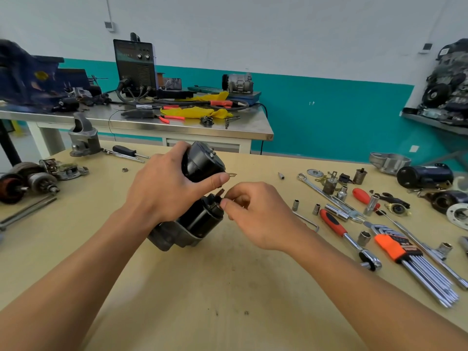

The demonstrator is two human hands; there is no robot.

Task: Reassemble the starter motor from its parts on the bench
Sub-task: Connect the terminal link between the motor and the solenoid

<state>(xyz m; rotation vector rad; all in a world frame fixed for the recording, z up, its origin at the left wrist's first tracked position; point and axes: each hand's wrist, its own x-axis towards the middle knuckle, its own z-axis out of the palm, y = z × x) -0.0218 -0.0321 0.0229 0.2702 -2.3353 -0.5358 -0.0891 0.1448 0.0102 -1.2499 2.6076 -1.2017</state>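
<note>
A black starter motor [202, 163] with a grey nose housing [172, 236] stands tilted on the wooden bench [228, 287] at the centre. Its black solenoid cylinder [200, 219] lies below the main body. My left hand [164, 188] grips the upper black body from the left, thumb across its end. My right hand [255, 214] pinches a small part at the solenoid's terminal end [219, 192]; the part itself is mostly hidden by my fingers. A small brass tab [232, 175] sticks out past my left thumb.
Sockets, a red-handled ratchet [347, 236], hex keys in an orange holder [395, 249] and a spanner [326, 193] lie on the right. Other starter parts sit at the left edge [30, 181] and far right [425, 176]. A steel table [177, 127] stands behind.
</note>
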